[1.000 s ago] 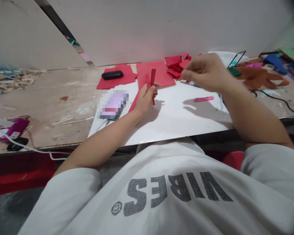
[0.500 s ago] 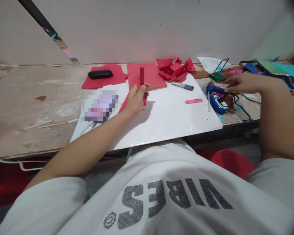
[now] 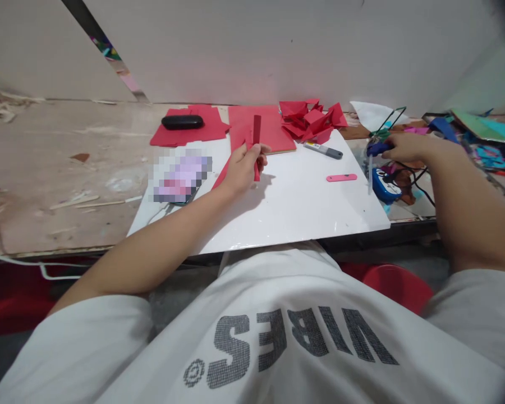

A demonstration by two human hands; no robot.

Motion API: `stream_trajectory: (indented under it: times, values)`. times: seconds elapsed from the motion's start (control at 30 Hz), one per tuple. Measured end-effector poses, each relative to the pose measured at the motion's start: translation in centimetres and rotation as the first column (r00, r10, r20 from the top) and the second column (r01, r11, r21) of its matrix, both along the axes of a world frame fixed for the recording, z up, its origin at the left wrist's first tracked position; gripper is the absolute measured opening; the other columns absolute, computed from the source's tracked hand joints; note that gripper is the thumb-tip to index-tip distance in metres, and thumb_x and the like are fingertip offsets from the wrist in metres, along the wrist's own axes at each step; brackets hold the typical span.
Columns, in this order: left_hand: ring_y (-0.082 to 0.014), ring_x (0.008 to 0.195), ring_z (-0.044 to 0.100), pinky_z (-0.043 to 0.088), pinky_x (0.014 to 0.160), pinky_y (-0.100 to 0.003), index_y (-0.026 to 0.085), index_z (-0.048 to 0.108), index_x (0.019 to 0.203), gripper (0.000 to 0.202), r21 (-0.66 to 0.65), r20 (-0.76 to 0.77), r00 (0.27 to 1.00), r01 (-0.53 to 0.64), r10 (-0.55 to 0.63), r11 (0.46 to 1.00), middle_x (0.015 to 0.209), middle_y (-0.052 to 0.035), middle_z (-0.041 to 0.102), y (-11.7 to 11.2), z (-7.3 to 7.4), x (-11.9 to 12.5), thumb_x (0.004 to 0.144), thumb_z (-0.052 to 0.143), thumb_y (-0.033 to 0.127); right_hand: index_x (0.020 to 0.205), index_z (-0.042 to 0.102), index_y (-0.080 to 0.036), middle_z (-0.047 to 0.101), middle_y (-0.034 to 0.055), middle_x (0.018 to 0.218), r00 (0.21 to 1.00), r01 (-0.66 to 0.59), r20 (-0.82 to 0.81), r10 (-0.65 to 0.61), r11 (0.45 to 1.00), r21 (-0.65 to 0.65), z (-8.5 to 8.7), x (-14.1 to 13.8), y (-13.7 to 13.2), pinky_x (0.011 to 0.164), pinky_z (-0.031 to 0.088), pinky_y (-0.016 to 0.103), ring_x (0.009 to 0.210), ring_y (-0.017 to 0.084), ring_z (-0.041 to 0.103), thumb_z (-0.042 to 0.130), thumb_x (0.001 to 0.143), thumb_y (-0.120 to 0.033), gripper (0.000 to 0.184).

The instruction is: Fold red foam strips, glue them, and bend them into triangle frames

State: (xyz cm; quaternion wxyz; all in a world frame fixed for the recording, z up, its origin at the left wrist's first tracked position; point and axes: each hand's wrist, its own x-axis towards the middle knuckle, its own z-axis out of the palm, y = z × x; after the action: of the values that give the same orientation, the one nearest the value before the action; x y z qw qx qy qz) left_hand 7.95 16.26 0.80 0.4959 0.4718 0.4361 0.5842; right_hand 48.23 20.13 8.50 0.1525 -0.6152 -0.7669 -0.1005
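Observation:
My left hand point(image 3: 244, 167), over the white board, is closed on a piece of folded red paper point(image 3: 257, 130). A narrow strip of it stands up above my fingers. To the far right, my right hand point(image 3: 406, 148) is closed round a blue glue gun point(image 3: 376, 149) with a black cord. A translucent stick point(image 3: 371, 177) slants down beside the glue gun. My palm and fingers hide much of its handle. Just below that hand lies a blue and white rounded object point(image 3: 386, 186), partly behind the cord.
On the white board point(image 3: 303, 207) lie a grey cutter point(image 3: 323, 150), a pink cutter point(image 3: 341, 178) and a blurred phone point(image 3: 183, 179). Behind are flat red sheets point(image 3: 180, 136), a black case point(image 3: 182, 122) and crumpled-looking folded red paper point(image 3: 311, 120). Wood scraps point(image 3: 84, 202) litter the left.
My right hand has moved slightly left and back with the glue gun, nearer the green wire-framed item. The whole view has shifted a little. My left hand still holds the red paper.

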Motion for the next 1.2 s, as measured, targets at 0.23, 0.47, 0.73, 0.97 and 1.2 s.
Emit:
stream_trajectory:
  times: [0.23, 0.47, 0.73, 0.97, 1.2]
  values:
    - [-0.0142, 0.061, 0.064, 0.053, 0.056, -0.024, 0.020, 0.079, 0.087, 0.037, -0.045, 0.109, 0.993, 0.040, -0.035, 0.998, 0.074, -0.0047, 0.073, 0.6, -0.7, -0.6, 0.107, 0.072, 0.050, 0.121, 0.081, -0.014, 0.082, 0.0205, 0.118, 0.995, -0.079, -0.067, 0.077, 0.997, -0.026, 5.0, -4.3, 1.9, 0.083, 0.043, 0.040, 0.088, 0.020, 0.060, 0.085, 0.105, -0.038, 0.029]
    - [-0.0175, 0.066, 0.074, 0.057, 0.058, -0.026, 0.020, 0.078, 0.090, 0.038, -0.110, 0.113, 0.992, 0.076, -0.064, 0.991, 0.080, -0.0092, 0.081, 1.2, -1.0, -1.0, 0.100, 0.076, 0.056, 0.111, 0.070, -0.021, 0.076, 0.0134, 0.095, 0.921, -0.315, -0.151, 0.358, 0.916, 0.250, 0.1, -14.6, -0.6, 0.077, 0.045, 0.043, 0.086, 0.031, 0.070, 0.079, 0.101, -0.064, 0.045]
    - [-0.0174, 0.068, 0.076, 0.064, 0.070, -0.028, 0.018, 0.077, 0.089, 0.023, -0.176, 0.095, 0.995, 0.051, -0.034, 0.983, 0.079, -0.0096, 0.081, 0.2, -0.1, -0.2, 0.102, 0.068, 0.035, 0.110, 0.068, -0.023, 0.078, 0.0153, 0.113, 0.625, -0.562, -0.338, 0.704, 0.706, 0.431, -8.0, -18.1, -0.3, 0.088, 0.059, 0.045, 0.102, 0.031, 0.078, 0.046, 0.114, -0.078, 0.059]
    - [-0.0185, 0.069, 0.078, 0.063, 0.071, -0.030, 0.016, 0.078, 0.086, 0.025, -0.199, 0.044, 0.998, 0.053, -0.045, 0.978, 0.076, -0.0097, 0.080, 0.0, -0.1, 0.1, 0.104, 0.065, 0.028, 0.102, 0.070, -0.024, 0.078, 0.0150, 0.113, 0.656, -0.562, -0.315, 0.686, 0.723, 0.402, -9.1, -17.9, 0.5, 0.078, 0.059, 0.044, 0.094, 0.030, 0.077, 0.046, 0.110, -0.086, 0.066]
    - [-0.0176, 0.066, 0.076, 0.062, 0.069, -0.029, 0.016, 0.076, 0.086, 0.024, -0.214, 0.001, 0.997, 0.073, -0.074, 0.974, 0.076, -0.0089, 0.080, -0.7, 0.1, 0.4, 0.103, 0.067, 0.031, 0.098, 0.066, -0.027, 0.076, 0.0122, 0.109, 0.644, -0.551, -0.341, 0.685, 0.724, 0.414, -9.2, -17.9, 0.3, 0.075, 0.055, 0.044, 0.087, 0.027, 0.072, 0.051, 0.111, -0.078, 0.055]
